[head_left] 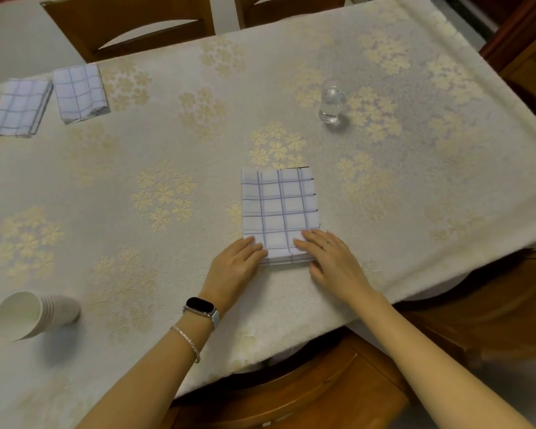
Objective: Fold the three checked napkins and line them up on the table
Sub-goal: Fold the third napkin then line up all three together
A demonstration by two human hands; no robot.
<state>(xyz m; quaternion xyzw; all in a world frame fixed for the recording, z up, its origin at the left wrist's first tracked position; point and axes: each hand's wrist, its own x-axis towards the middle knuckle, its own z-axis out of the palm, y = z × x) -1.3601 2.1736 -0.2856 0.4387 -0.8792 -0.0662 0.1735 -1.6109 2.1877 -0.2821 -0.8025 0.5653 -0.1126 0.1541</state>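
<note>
A white napkin with blue checks (279, 209) lies folded into a rectangle near the table's front edge. My left hand (237, 263) rests flat at its near left corner, fingertips on the cloth. At the near right corner lies my right hand (328, 258), fingers spread over the fold. Neither hand grips anything. Two more folded checked napkins sit side by side at the far left: one (79, 91) further in, the other (18, 107) right at the table's left edge.
The table wears a cream cloth with gold flowers (167, 193). A clear glass (331, 104) stands beyond the napkin to the right. A stack of white paper cups (31, 314) lies on its side at the near left. Wooden chairs (291, 394) surround the table.
</note>
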